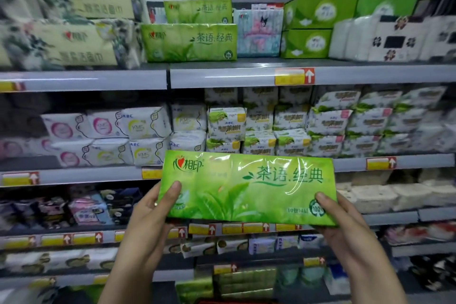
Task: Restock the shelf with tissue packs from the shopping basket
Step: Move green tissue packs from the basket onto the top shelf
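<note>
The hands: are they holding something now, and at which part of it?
Both hold one green plastic-wrapped tissue pack. The left hand grips its lower left end, the right hand its lower right corner, each with the thumb on the front.

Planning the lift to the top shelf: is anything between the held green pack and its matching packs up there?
Nothing visible. The green pack sits in open air before the shelves; matching packs lie above it.
</note>
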The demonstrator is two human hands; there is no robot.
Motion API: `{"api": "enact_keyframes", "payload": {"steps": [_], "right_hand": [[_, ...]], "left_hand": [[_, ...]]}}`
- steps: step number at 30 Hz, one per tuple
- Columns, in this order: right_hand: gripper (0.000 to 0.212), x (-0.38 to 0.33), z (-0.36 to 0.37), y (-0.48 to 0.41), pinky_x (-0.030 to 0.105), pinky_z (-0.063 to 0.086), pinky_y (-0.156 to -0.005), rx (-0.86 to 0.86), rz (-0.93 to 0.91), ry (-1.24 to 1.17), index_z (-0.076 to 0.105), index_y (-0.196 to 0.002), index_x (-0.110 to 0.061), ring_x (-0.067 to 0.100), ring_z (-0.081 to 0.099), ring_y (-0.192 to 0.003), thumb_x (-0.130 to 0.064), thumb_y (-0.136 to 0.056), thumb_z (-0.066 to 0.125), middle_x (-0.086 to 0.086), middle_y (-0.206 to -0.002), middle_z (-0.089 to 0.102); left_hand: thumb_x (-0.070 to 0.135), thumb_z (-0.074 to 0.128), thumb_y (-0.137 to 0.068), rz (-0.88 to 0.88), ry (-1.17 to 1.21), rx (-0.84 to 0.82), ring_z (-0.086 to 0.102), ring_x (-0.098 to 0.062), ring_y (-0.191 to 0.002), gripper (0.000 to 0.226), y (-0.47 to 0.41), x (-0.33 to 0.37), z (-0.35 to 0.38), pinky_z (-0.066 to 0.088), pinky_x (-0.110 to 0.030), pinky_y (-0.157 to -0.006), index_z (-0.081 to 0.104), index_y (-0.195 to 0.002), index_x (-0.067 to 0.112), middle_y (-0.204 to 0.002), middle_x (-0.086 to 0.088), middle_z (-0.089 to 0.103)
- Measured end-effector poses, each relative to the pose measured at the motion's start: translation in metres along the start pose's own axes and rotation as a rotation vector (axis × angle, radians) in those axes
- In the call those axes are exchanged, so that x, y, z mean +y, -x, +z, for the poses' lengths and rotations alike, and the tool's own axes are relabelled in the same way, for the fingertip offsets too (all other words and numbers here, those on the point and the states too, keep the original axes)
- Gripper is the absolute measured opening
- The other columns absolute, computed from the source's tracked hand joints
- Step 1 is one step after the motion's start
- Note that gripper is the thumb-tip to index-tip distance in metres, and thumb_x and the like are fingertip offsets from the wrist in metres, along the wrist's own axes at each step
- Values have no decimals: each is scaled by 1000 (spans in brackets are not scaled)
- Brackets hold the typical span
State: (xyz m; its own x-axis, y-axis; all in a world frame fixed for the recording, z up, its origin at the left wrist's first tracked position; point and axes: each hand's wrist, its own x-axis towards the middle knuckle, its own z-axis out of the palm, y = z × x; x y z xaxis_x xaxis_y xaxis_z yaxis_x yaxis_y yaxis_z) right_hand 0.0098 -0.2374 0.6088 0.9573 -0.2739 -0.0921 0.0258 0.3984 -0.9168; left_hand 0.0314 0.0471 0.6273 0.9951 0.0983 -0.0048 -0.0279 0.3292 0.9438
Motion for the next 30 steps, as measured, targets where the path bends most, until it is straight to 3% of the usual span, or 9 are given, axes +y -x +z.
{"api": "enact_keyframes", "payload": {"steps": [4,8,11,15,20,22,25,27,30], "right_hand": [[96,-7,9,0,41,48,-88,-55,0,-70,59,-123,-12,27,57,-116,-38,-38,93,8,-123,66],[119,-8,19,4,46,41,-101,-64,-8,-66,48,-136,-11,26,54,-120,-44,-32,95,6,-126,62],[92,-9,27,9,39,44,-93,-92,-5,-103,49,-134,-10,22,57,-112,-31,-51,84,5,-119,64],[124,-3,33,12,47,41,-103,-61,6,-72,46,-138,-13,24,54,-120,-44,-28,95,6,-129,60],[99,-3,41,19,35,45,-83,-51,5,-51,48,-132,-18,11,57,-103,-37,-44,89,-5,-113,63],[64,-3,41,20,31,45,-76,-87,-4,-55,51,-122,-20,9,57,-95,-25,-63,74,-6,-102,64],[39,-1,49,20,31,46,-73,-80,38,-35,61,-110,-16,11,60,-92,-20,-71,65,-5,-98,68],[43,3,56,20,35,49,-77,-71,46,-39,61,-114,-12,19,62,-99,-19,-71,66,2,-106,70],[58,8,69,20,39,49,-83,-42,58,-58,56,-124,-9,25,57,-113,-23,-68,68,6,-120,64]], "left_hand": [[55,80,-57,61,2,-19,64,-21,-111,68,4,11,-1,44,-45,-100,67,-114,20,-112,-2,73],[54,79,-56,60,27,-7,64,-21,-110,70,7,14,-8,46,-42,-94,66,-116,20,-112,-1,73],[60,85,-45,84,40,2,64,-19,-110,77,7,16,-14,45,-43,-96,69,-111,24,-114,-1,72],[68,84,-36,70,33,3,59,-22,-118,85,4,15,-24,36,-51,-107,70,-109,28,-115,1,71],[65,83,-48,49,26,6,56,-23,-122,74,4,16,-31,32,-54,-110,69,-112,29,-118,2,70],[57,84,-52,34,74,14,60,-22,-116,67,4,13,-36,38,-49,-106,70,-108,24,-113,0,72],[55,89,-46,-2,176,59,59,-24,-119,92,5,12,-48,39,-48,-106,61,-124,15,-122,-5,68],[52,93,-40,-11,238,96,57,-28,-121,107,6,16,-61,39,-51,-107,54,-131,10,-127,-9,63],[36,96,-39,-12,323,81,65,-28,-111,99,7,23,-70,47,-44,-101,56,-122,1,-118,-16,67]]}}
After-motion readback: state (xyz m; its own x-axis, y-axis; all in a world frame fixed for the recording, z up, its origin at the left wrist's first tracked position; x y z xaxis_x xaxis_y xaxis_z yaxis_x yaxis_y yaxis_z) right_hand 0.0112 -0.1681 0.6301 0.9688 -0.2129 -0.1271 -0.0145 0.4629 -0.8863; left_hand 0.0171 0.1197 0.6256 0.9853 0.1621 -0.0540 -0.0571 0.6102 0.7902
